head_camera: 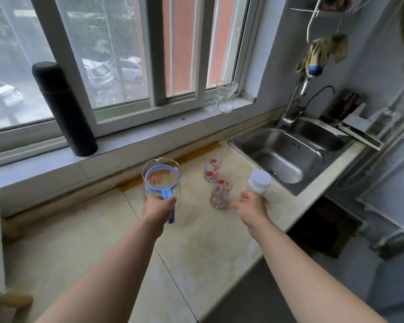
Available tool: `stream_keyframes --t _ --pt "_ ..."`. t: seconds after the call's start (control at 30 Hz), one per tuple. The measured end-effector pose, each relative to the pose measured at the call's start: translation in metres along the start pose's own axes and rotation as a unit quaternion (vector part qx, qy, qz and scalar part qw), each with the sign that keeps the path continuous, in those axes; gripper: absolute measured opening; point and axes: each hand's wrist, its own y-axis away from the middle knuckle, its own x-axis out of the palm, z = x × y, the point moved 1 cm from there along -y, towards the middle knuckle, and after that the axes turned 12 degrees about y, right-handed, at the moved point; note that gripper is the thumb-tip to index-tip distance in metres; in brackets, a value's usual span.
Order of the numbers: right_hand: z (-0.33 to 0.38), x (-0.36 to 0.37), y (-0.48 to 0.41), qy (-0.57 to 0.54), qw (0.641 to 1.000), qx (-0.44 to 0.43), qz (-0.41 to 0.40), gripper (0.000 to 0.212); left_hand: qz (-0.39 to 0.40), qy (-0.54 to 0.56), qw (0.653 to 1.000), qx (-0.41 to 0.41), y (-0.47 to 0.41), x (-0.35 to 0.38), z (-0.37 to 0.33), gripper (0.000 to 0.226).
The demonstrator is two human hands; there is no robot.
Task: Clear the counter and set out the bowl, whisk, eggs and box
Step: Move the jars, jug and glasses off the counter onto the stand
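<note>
A black flask [64, 108] stands upright at the left end of the windowsill [126, 141], behind the counter [103, 229]. Near the counter's back edge, the left hand [158, 206] grips a glass jug [176, 191] from the near side, fingers curled round it. A blue strainer [168, 196] sits in the jug's mouth, its handle hanging down past the hand. I cannot tell whether the jug rests on the counter.

Just right of it, the far patterned glass [212, 167] and the near patterned glass [220, 194] stand upright on the counter, close together. A glass carafe [225, 96] sits on the sill's right end. The right hand [251, 206] holds a white bottle [258, 183], tilted and blurred, beside the near glass, over the counter by the sink [287, 157] set in the back right corner.
</note>
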Motion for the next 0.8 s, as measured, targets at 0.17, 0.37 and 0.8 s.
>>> stream_keyframes --t 0.17,0.37,0.8 --pt "-0.008 -0.005 -0.017 -0.014 1.0 -0.002 0.014 0.065 0.001 0.08 0.994 -0.077 0.01 0.034 0.01 0.025" --pt "-0.016 -0.019 -0.044 0.003 0.999 -0.015 0.032 0.063 -0.049 0.177 0.98 -0.07 0.009 0.06 0.017 0.031" --pt "-0.038 -0.073 -0.11 0.26 0.957 -0.129 0.0 0.065 -0.191 0.195 0.962 0.011 0.052 0.133 0.037 0.036"
